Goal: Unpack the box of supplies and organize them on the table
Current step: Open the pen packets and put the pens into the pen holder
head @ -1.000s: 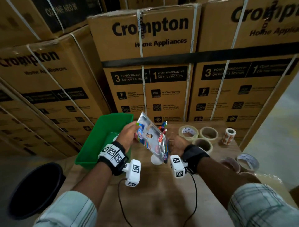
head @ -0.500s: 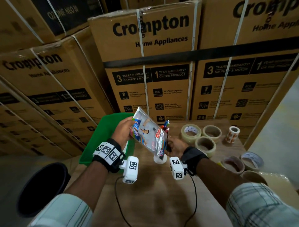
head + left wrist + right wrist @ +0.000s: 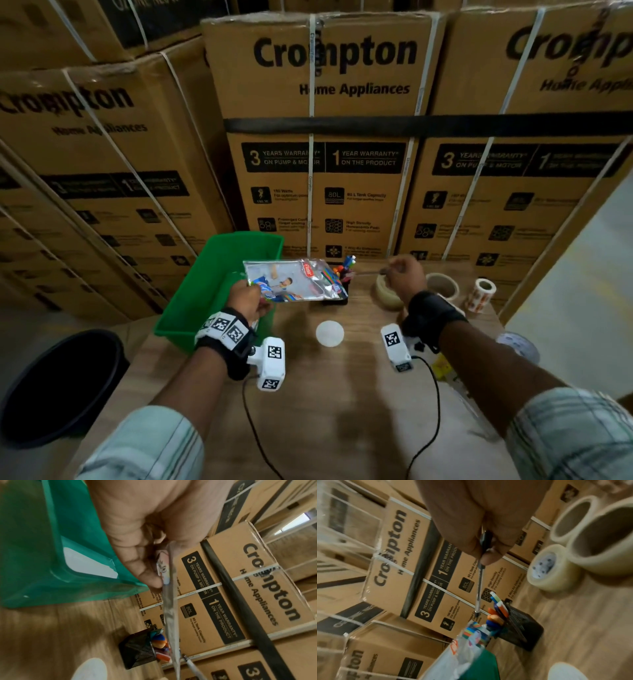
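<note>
My left hand (image 3: 248, 298) pinches one end of a silvery pen pouch (image 3: 294, 282), which lies nearly flat over the green bin's corner; the left wrist view shows the pouch (image 3: 169, 601) edge-on. Out to the right, my right hand (image 3: 402, 274) grips a clear pen (image 3: 371, 273) that points back toward the pouch. In the right wrist view the pen (image 3: 479, 581) hangs above a black mesh pen holder (image 3: 518, 628) filled with coloured pens. The pouch partly hides the holder (image 3: 337, 299) in the head view.
The green bin (image 3: 219, 281) stands at the table's left, with a black bucket (image 3: 61, 380) on the floor beside it. Tape rolls (image 3: 442, 286) and a sticker roll (image 3: 481, 294) sit at the right. A white disc (image 3: 329, 333) lies mid-table. Stacked cartons (image 3: 318, 137) wall the back.
The pouch was upright between both hands; now only the left hand holds it, tipped flat and lower. The right hand has drawn away to the right with a pen in it.
</note>
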A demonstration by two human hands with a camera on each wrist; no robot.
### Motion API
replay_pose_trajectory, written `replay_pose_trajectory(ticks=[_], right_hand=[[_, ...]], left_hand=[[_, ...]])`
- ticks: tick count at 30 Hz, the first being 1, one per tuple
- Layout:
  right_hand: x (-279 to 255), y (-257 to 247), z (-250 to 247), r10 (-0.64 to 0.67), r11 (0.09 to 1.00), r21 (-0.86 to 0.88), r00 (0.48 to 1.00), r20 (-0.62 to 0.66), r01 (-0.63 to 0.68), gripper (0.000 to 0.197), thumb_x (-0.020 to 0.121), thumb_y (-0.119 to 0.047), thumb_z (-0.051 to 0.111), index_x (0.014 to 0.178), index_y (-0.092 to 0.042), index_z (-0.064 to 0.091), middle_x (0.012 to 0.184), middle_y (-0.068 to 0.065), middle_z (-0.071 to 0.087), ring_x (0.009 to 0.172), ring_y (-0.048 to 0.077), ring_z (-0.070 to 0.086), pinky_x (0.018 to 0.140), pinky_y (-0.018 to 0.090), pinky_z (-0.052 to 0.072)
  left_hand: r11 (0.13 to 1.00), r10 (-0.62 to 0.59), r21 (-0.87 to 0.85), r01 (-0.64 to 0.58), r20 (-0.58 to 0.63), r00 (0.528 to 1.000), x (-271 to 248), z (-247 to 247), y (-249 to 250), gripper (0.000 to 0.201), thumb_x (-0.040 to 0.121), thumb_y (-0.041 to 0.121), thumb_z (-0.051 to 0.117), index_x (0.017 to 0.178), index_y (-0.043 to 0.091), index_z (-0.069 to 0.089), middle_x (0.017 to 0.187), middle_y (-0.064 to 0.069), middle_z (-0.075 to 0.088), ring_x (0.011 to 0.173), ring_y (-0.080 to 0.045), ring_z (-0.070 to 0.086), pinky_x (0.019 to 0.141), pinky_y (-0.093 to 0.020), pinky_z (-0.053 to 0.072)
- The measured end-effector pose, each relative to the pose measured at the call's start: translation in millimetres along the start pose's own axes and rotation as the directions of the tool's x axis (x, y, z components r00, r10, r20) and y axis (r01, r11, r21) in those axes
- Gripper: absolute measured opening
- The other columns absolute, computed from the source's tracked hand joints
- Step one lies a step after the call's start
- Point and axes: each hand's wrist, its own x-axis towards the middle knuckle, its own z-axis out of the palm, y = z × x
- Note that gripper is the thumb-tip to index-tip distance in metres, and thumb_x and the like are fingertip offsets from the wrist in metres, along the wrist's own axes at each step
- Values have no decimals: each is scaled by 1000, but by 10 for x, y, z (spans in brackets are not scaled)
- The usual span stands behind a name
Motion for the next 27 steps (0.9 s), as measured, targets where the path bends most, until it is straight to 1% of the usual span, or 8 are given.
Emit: replay_pose_trajectory(ticks=[4, 9, 12, 16, 18, 20, 24, 27], right_hand=[[-15, -385, 22, -227, 967, -130, 973, -49, 219, 14, 88, -4, 54, 93, -16, 58, 94, 1, 61, 86, 17, 58, 79, 33, 51], [35, -592, 263, -377, 846, -361, 919, 114, 392, 20, 93, -5, 48, 106, -10, 62, 100, 3, 63, 89, 15, 57, 75, 25, 44], [122, -602, 421, -368, 781, -458, 905, 212, 425, 22, 94, -5, 45, 107, -13, 62, 104, 4, 64, 88, 15, 57, 73, 25, 45], [239, -579, 616, -350, 688, -558, 886, 304, 463, 25, 94, -6, 45, 110, -15, 62, 109, 9, 65, 94, 22, 63, 83, 35, 55], [279, -566, 694, -343, 602, -629, 871, 351, 491, 28, 93, -3, 46, 112, -15, 62, 109, 10, 64, 95, 23, 61, 84, 37, 55], [323, -542, 757, -331, 549, -669, 866, 375, 501, 30, 91, -1, 49, 114, -14, 61, 109, 10, 63, 97, 25, 60, 85, 38, 54], [390, -514, 847, -294, 521, -692, 866, 404, 500, 30, 91, -3, 49, 117, -14, 58, 110, 12, 63, 96, 27, 61, 84, 38, 55], [406, -507, 863, -236, 505, -710, 869, 434, 491, 36, 92, -5, 49, 126, -15, 52, 113, 13, 62, 99, 28, 60, 82, 34, 52]], left_hand=[[980, 34, 193, -37, 16, 999, 77, 43, -194, 24, 86, -9, 35, 72, 7, 47, 63, -13, 46, 47, -20, 42, 39, -18, 41], [862, 60, 492, -119, 134, 989, 52, 37, -345, 26, 83, -4, 44, 60, 6, 48, 48, -12, 51, 40, -21, 51, 42, -21, 40], [795, 41, 588, -147, 190, 981, 86, 69, -457, 9, 85, 3, 49, 80, 1, 57, 76, -27, 65, 66, -35, 65, 63, -35, 53], [778, 36, 602, -179, 242, 970, 43, 130, -599, 31, 88, 2, 47, 119, 0, 54, 93, -24, 66, 70, -33, 68, 63, -32, 54], [753, 32, 631, -187, 249, 968, 36, 158, -659, 29, 91, 7, 48, 119, 4, 54, 105, -23, 66, 89, -36, 67, 79, -40, 55], [746, 18, 636, -196, 275, 961, 138, 179, -765, 27, 88, 14, 51, 113, 7, 59, 107, -19, 68, 95, -35, 66, 85, -44, 54], [794, -42, 590, -145, 291, 956, 795, 236, -1395, 27, 73, 26, 49, 98, 20, 59, 88, -12, 71, 78, -34, 68, 71, -53, 58], [797, -46, 582, -163, 326, 944, 619, 267, -1233, 22, 78, 23, 51, 99, 21, 57, 87, -11, 70, 76, -35, 68, 69, -54, 58]])
